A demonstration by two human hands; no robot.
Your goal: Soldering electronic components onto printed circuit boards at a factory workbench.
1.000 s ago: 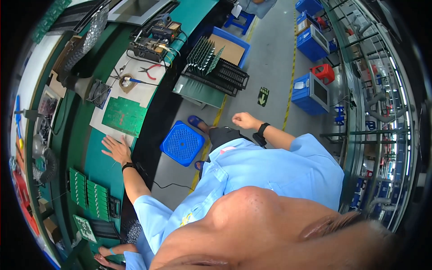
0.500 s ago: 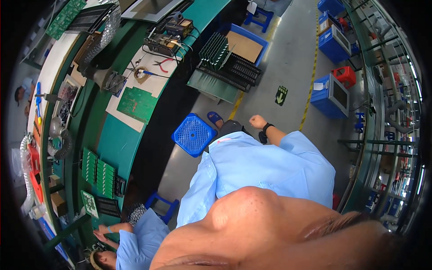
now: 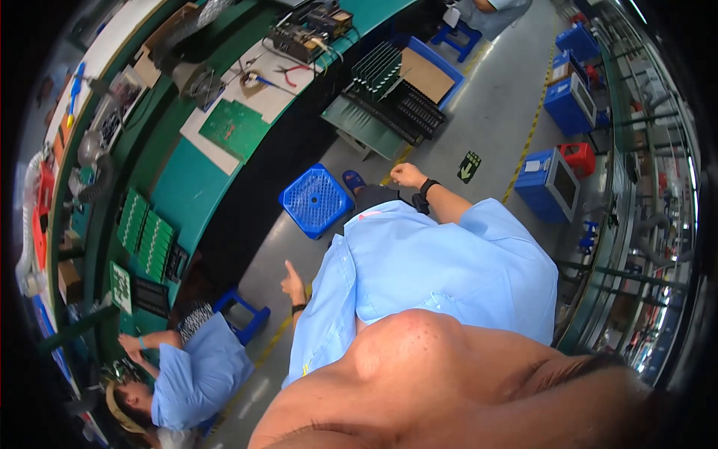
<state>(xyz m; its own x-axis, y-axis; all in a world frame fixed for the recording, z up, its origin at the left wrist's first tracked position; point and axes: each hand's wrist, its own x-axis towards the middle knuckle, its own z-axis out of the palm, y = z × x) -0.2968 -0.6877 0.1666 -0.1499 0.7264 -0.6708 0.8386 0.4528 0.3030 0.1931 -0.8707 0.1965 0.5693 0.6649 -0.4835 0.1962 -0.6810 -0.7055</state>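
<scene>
My left hand [image 3: 294, 283] hangs beside my left side, a dark band at its wrist. One digit stands away from the loosely bent others, and nothing is in it. In front of my body on the right, my right hand [image 3: 407, 175] has its fingers curled in, with no object visible in them; a black band [image 3: 428, 188] circles that wrist. The blue plastic stool [image 3: 316, 200] on the floor lies ahead of my left hand, apart from both hands. Beyond my right hand, a black rack [image 3: 378, 75] holds upright green circuit boards on a low stand [image 3: 365, 126].
Along the left runs a green workbench [image 3: 183, 191] with a large green board [image 3: 234, 130], red-handled pliers [image 3: 293, 73] and racked boards [image 3: 146, 232]. A co-worker [image 3: 198, 370] sits at lower left. Blue-cased machines [image 3: 550, 183] and shelving line the right. Another person [image 3: 497, 15] sits far ahead.
My left hand has come into view at my side. My right hand has swung forward and left. The bench, stool and co-worker have shifted in view as I moved.
</scene>
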